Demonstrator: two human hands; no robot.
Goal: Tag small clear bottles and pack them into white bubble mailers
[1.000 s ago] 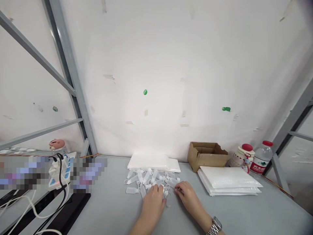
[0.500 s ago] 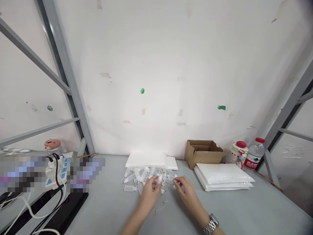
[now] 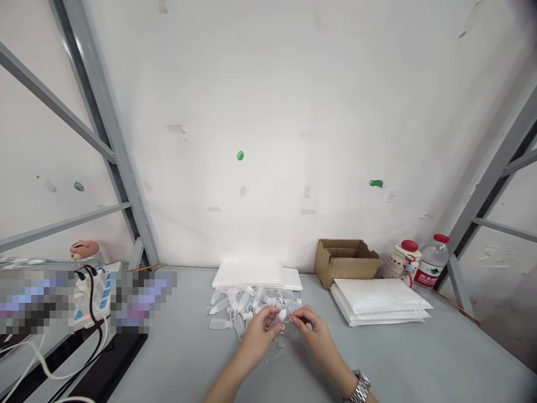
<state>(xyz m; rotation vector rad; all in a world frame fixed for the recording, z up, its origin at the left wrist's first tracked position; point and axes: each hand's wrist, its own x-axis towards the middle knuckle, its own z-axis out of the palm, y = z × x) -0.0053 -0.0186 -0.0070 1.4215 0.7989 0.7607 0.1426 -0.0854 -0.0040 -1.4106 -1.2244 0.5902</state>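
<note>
My left hand [image 3: 260, 336] pinches a small translucent squeeze bottle [image 3: 277, 320] whose white cap [image 3: 283, 314] points up between my hands. Close on its right, my right hand [image 3: 314, 330] has thumb and forefinger pressed together beside the cap; a small whitish bit shows at the fingertips, too small to make out. Just beyond my hands lies a pile of similar translucent bottles [image 3: 220, 324], several with loop straps. A thin clear strap [image 3: 274, 355] rests on the grey table [image 3: 184, 358] below my hands.
White packets [image 3: 247, 274] lie behind the pile. At the right are an open cardboard box [image 3: 352, 270], stacked white padded mailers [image 3: 381, 302], a red-lidded jar [image 3: 405, 260] and a water bottle [image 3: 432, 260]. A power strip [image 3: 94, 294] with cables stands left.
My right hand has moved left, bringing its fingertips up to the bottle's cap. The bottle, still in my left hand, has shifted slightly right and down. The view has shifted a little.
</note>
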